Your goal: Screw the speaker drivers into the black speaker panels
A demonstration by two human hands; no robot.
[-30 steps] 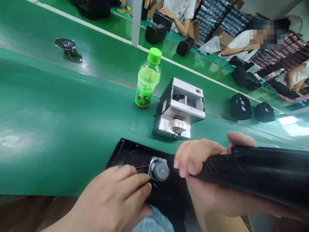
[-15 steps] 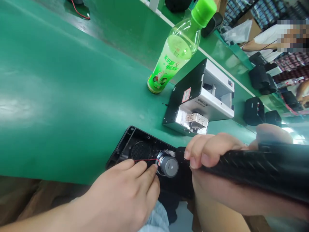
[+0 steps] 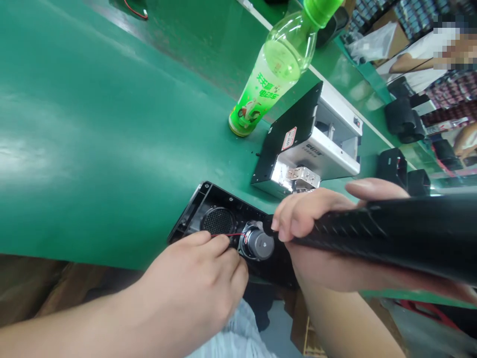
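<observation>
Speaker driver (image 3: 257,243) sat in open black speaker housing (image 3: 194,209), just right of left hand (image 3: 197,273), fingers curled on its red wire (image 3: 227,235), grip unclear; right hand (image 3: 316,233) gripped carbon-textured black shell (image 3: 410,233) beside it.

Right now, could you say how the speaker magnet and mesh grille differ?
The speaker magnet is silver metal, the mesh grille black. The magnet stands raised; the grille lies flat. A red wire runs toward the magnet, not the grille. Both are round, in the black housing.
</observation>
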